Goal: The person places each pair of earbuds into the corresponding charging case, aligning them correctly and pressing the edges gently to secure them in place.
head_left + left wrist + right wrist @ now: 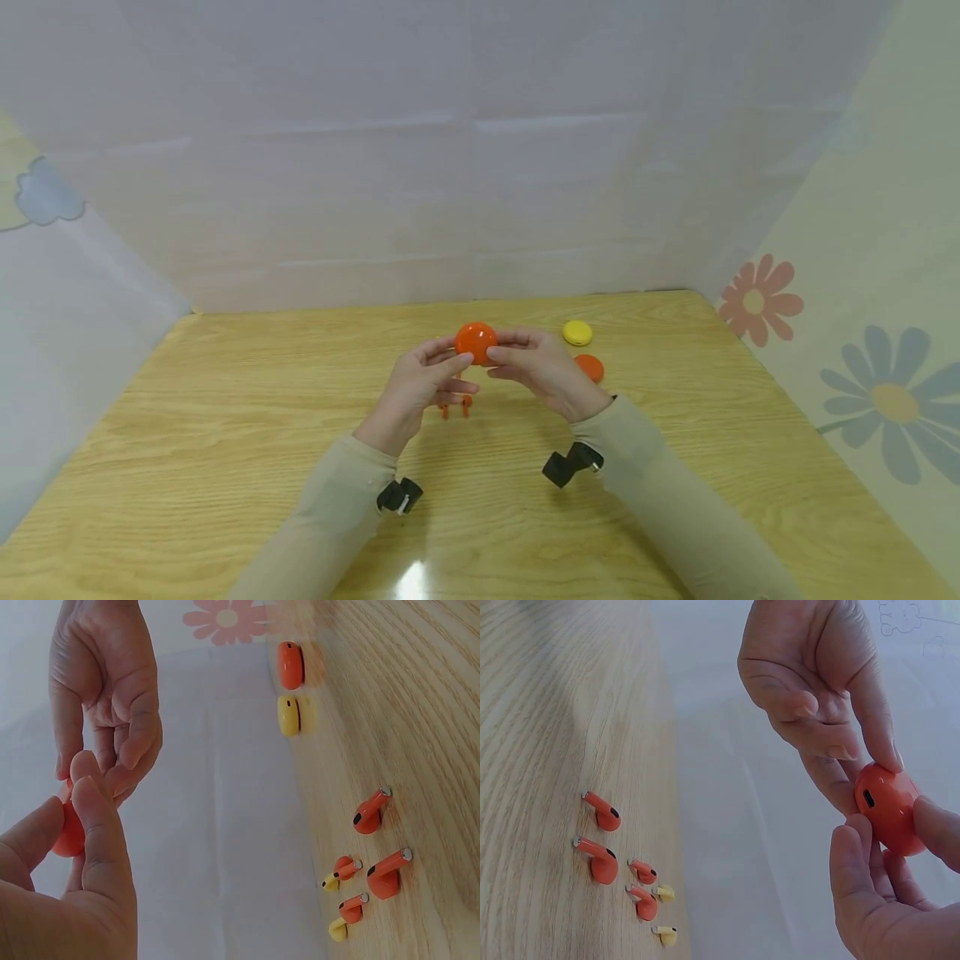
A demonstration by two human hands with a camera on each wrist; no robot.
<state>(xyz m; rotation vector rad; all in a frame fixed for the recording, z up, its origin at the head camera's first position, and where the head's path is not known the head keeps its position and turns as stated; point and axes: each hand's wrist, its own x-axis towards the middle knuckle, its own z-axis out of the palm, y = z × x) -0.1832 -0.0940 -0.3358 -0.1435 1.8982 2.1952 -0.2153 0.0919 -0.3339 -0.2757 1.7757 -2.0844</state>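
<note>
Both hands hold a glossy orange-red round earbud case [476,337] up above the table, in front of the body. My left hand [412,387] pinches its left side between thumb and fingers. From the right, my right hand [542,375] grips the opposite side the same way. A small dark port shows on the case [891,814] in the right wrist view. Below the hands, orange-red earbuds [604,868] lie on the wood, with yellow earbuds [666,892] beyond them. In the head view the left hand partly hides these earbuds.
A yellow round case [577,332] and a second orange-red case [589,367] lie on the wooden table [247,400], right of the hands. The right wrist overlaps the orange one's edge. A pale sheet [375,208] hangs behind, and flower-printed sheets flank the right side.
</note>
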